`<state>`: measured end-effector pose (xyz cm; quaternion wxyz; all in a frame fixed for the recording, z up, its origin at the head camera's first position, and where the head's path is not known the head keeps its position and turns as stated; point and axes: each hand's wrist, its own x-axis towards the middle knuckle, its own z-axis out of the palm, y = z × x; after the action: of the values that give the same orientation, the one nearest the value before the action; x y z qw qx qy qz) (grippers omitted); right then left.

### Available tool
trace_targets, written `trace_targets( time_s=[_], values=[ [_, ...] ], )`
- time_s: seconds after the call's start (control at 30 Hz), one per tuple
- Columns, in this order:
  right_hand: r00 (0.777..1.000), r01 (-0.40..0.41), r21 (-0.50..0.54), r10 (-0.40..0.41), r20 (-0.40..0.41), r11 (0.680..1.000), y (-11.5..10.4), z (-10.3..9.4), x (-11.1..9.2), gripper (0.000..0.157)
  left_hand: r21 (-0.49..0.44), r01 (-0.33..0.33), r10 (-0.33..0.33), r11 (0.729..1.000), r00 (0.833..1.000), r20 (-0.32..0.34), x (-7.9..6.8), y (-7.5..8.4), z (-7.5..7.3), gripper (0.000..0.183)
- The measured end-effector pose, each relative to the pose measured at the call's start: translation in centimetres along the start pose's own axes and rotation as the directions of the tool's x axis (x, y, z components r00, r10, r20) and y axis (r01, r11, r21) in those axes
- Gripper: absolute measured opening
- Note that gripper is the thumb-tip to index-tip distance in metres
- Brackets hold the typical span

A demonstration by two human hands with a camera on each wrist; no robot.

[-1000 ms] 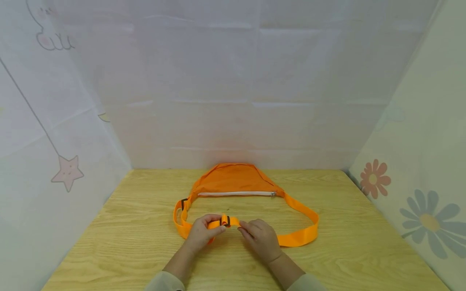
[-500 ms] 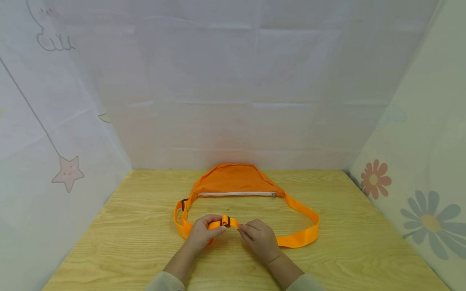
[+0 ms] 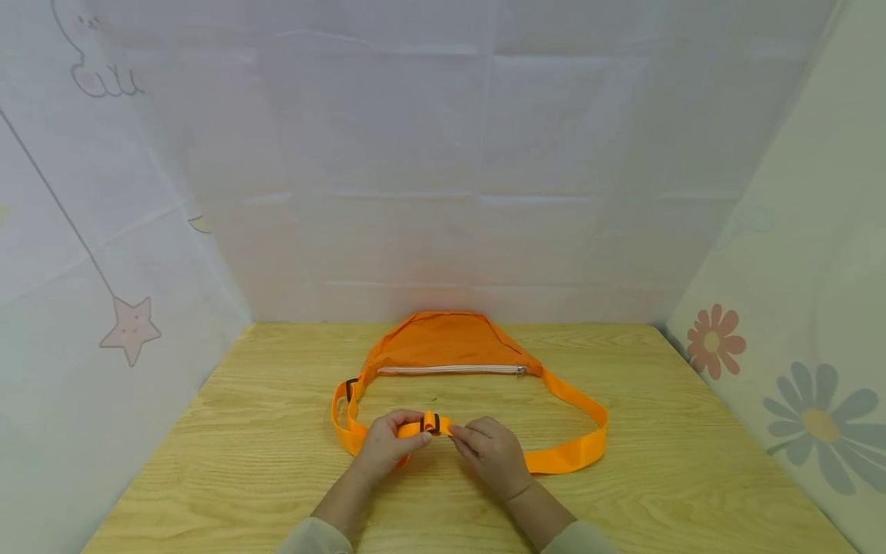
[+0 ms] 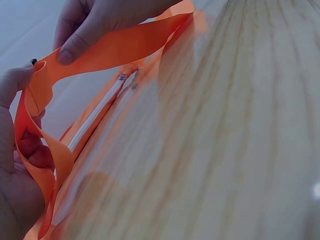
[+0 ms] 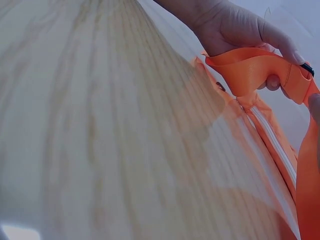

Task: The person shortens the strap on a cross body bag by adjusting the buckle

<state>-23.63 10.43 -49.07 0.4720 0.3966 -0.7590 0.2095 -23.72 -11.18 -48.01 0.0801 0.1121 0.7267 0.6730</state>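
Note:
An orange waist bag (image 3: 446, 338) with a white zipper (image 3: 450, 369) lies on the table, its strap (image 3: 571, 454) looped toward the front. My left hand (image 3: 382, 445) pinches the strap at a black slide buckle (image 3: 436, 424), thumb in front and fingers behind. Orange webbing is doubled through that buckle. Just to its right, my right hand (image 3: 494, 455) pinches the strap between thumb and fingers. In the left wrist view the webbing (image 4: 120, 47) runs from the buckle past the right thumb. The right wrist view shows the left thumb pressing by the buckle (image 5: 307, 68).
A second black buckle (image 3: 351, 388) sits on the strap near the bag's left end. The wood-grain table (image 3: 242, 462) meets a pale sheet (image 3: 450, 192) at the back, and printed sheets stand along both sides.
The right hand and the strap end it pinches have shifted slightly left, closer to the buckle. The left hand keeps its hold almost unmoved; the bag stays in place.

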Motion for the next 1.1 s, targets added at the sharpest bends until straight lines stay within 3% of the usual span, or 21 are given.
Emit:
trace_targets(
  time_s=[0.57,1.1],
  values=[
    [1.0,-0.01,0.021,0.01,0.012,1.0,-0.3,0.29,0.01,0.042,0.032,-0.014,0.013,0.999,1.0,0.024,-0.15,0.3,0.28,0.042],
    [0.999,-0.031,-0.017,0.032,0.038,0.999,0.01,-0.01,-0.45,0.016,0.004,-0.029,0.029,1.0,0.999,-0.018,-0.07,0.35,0.14,0.04]
  ],
)
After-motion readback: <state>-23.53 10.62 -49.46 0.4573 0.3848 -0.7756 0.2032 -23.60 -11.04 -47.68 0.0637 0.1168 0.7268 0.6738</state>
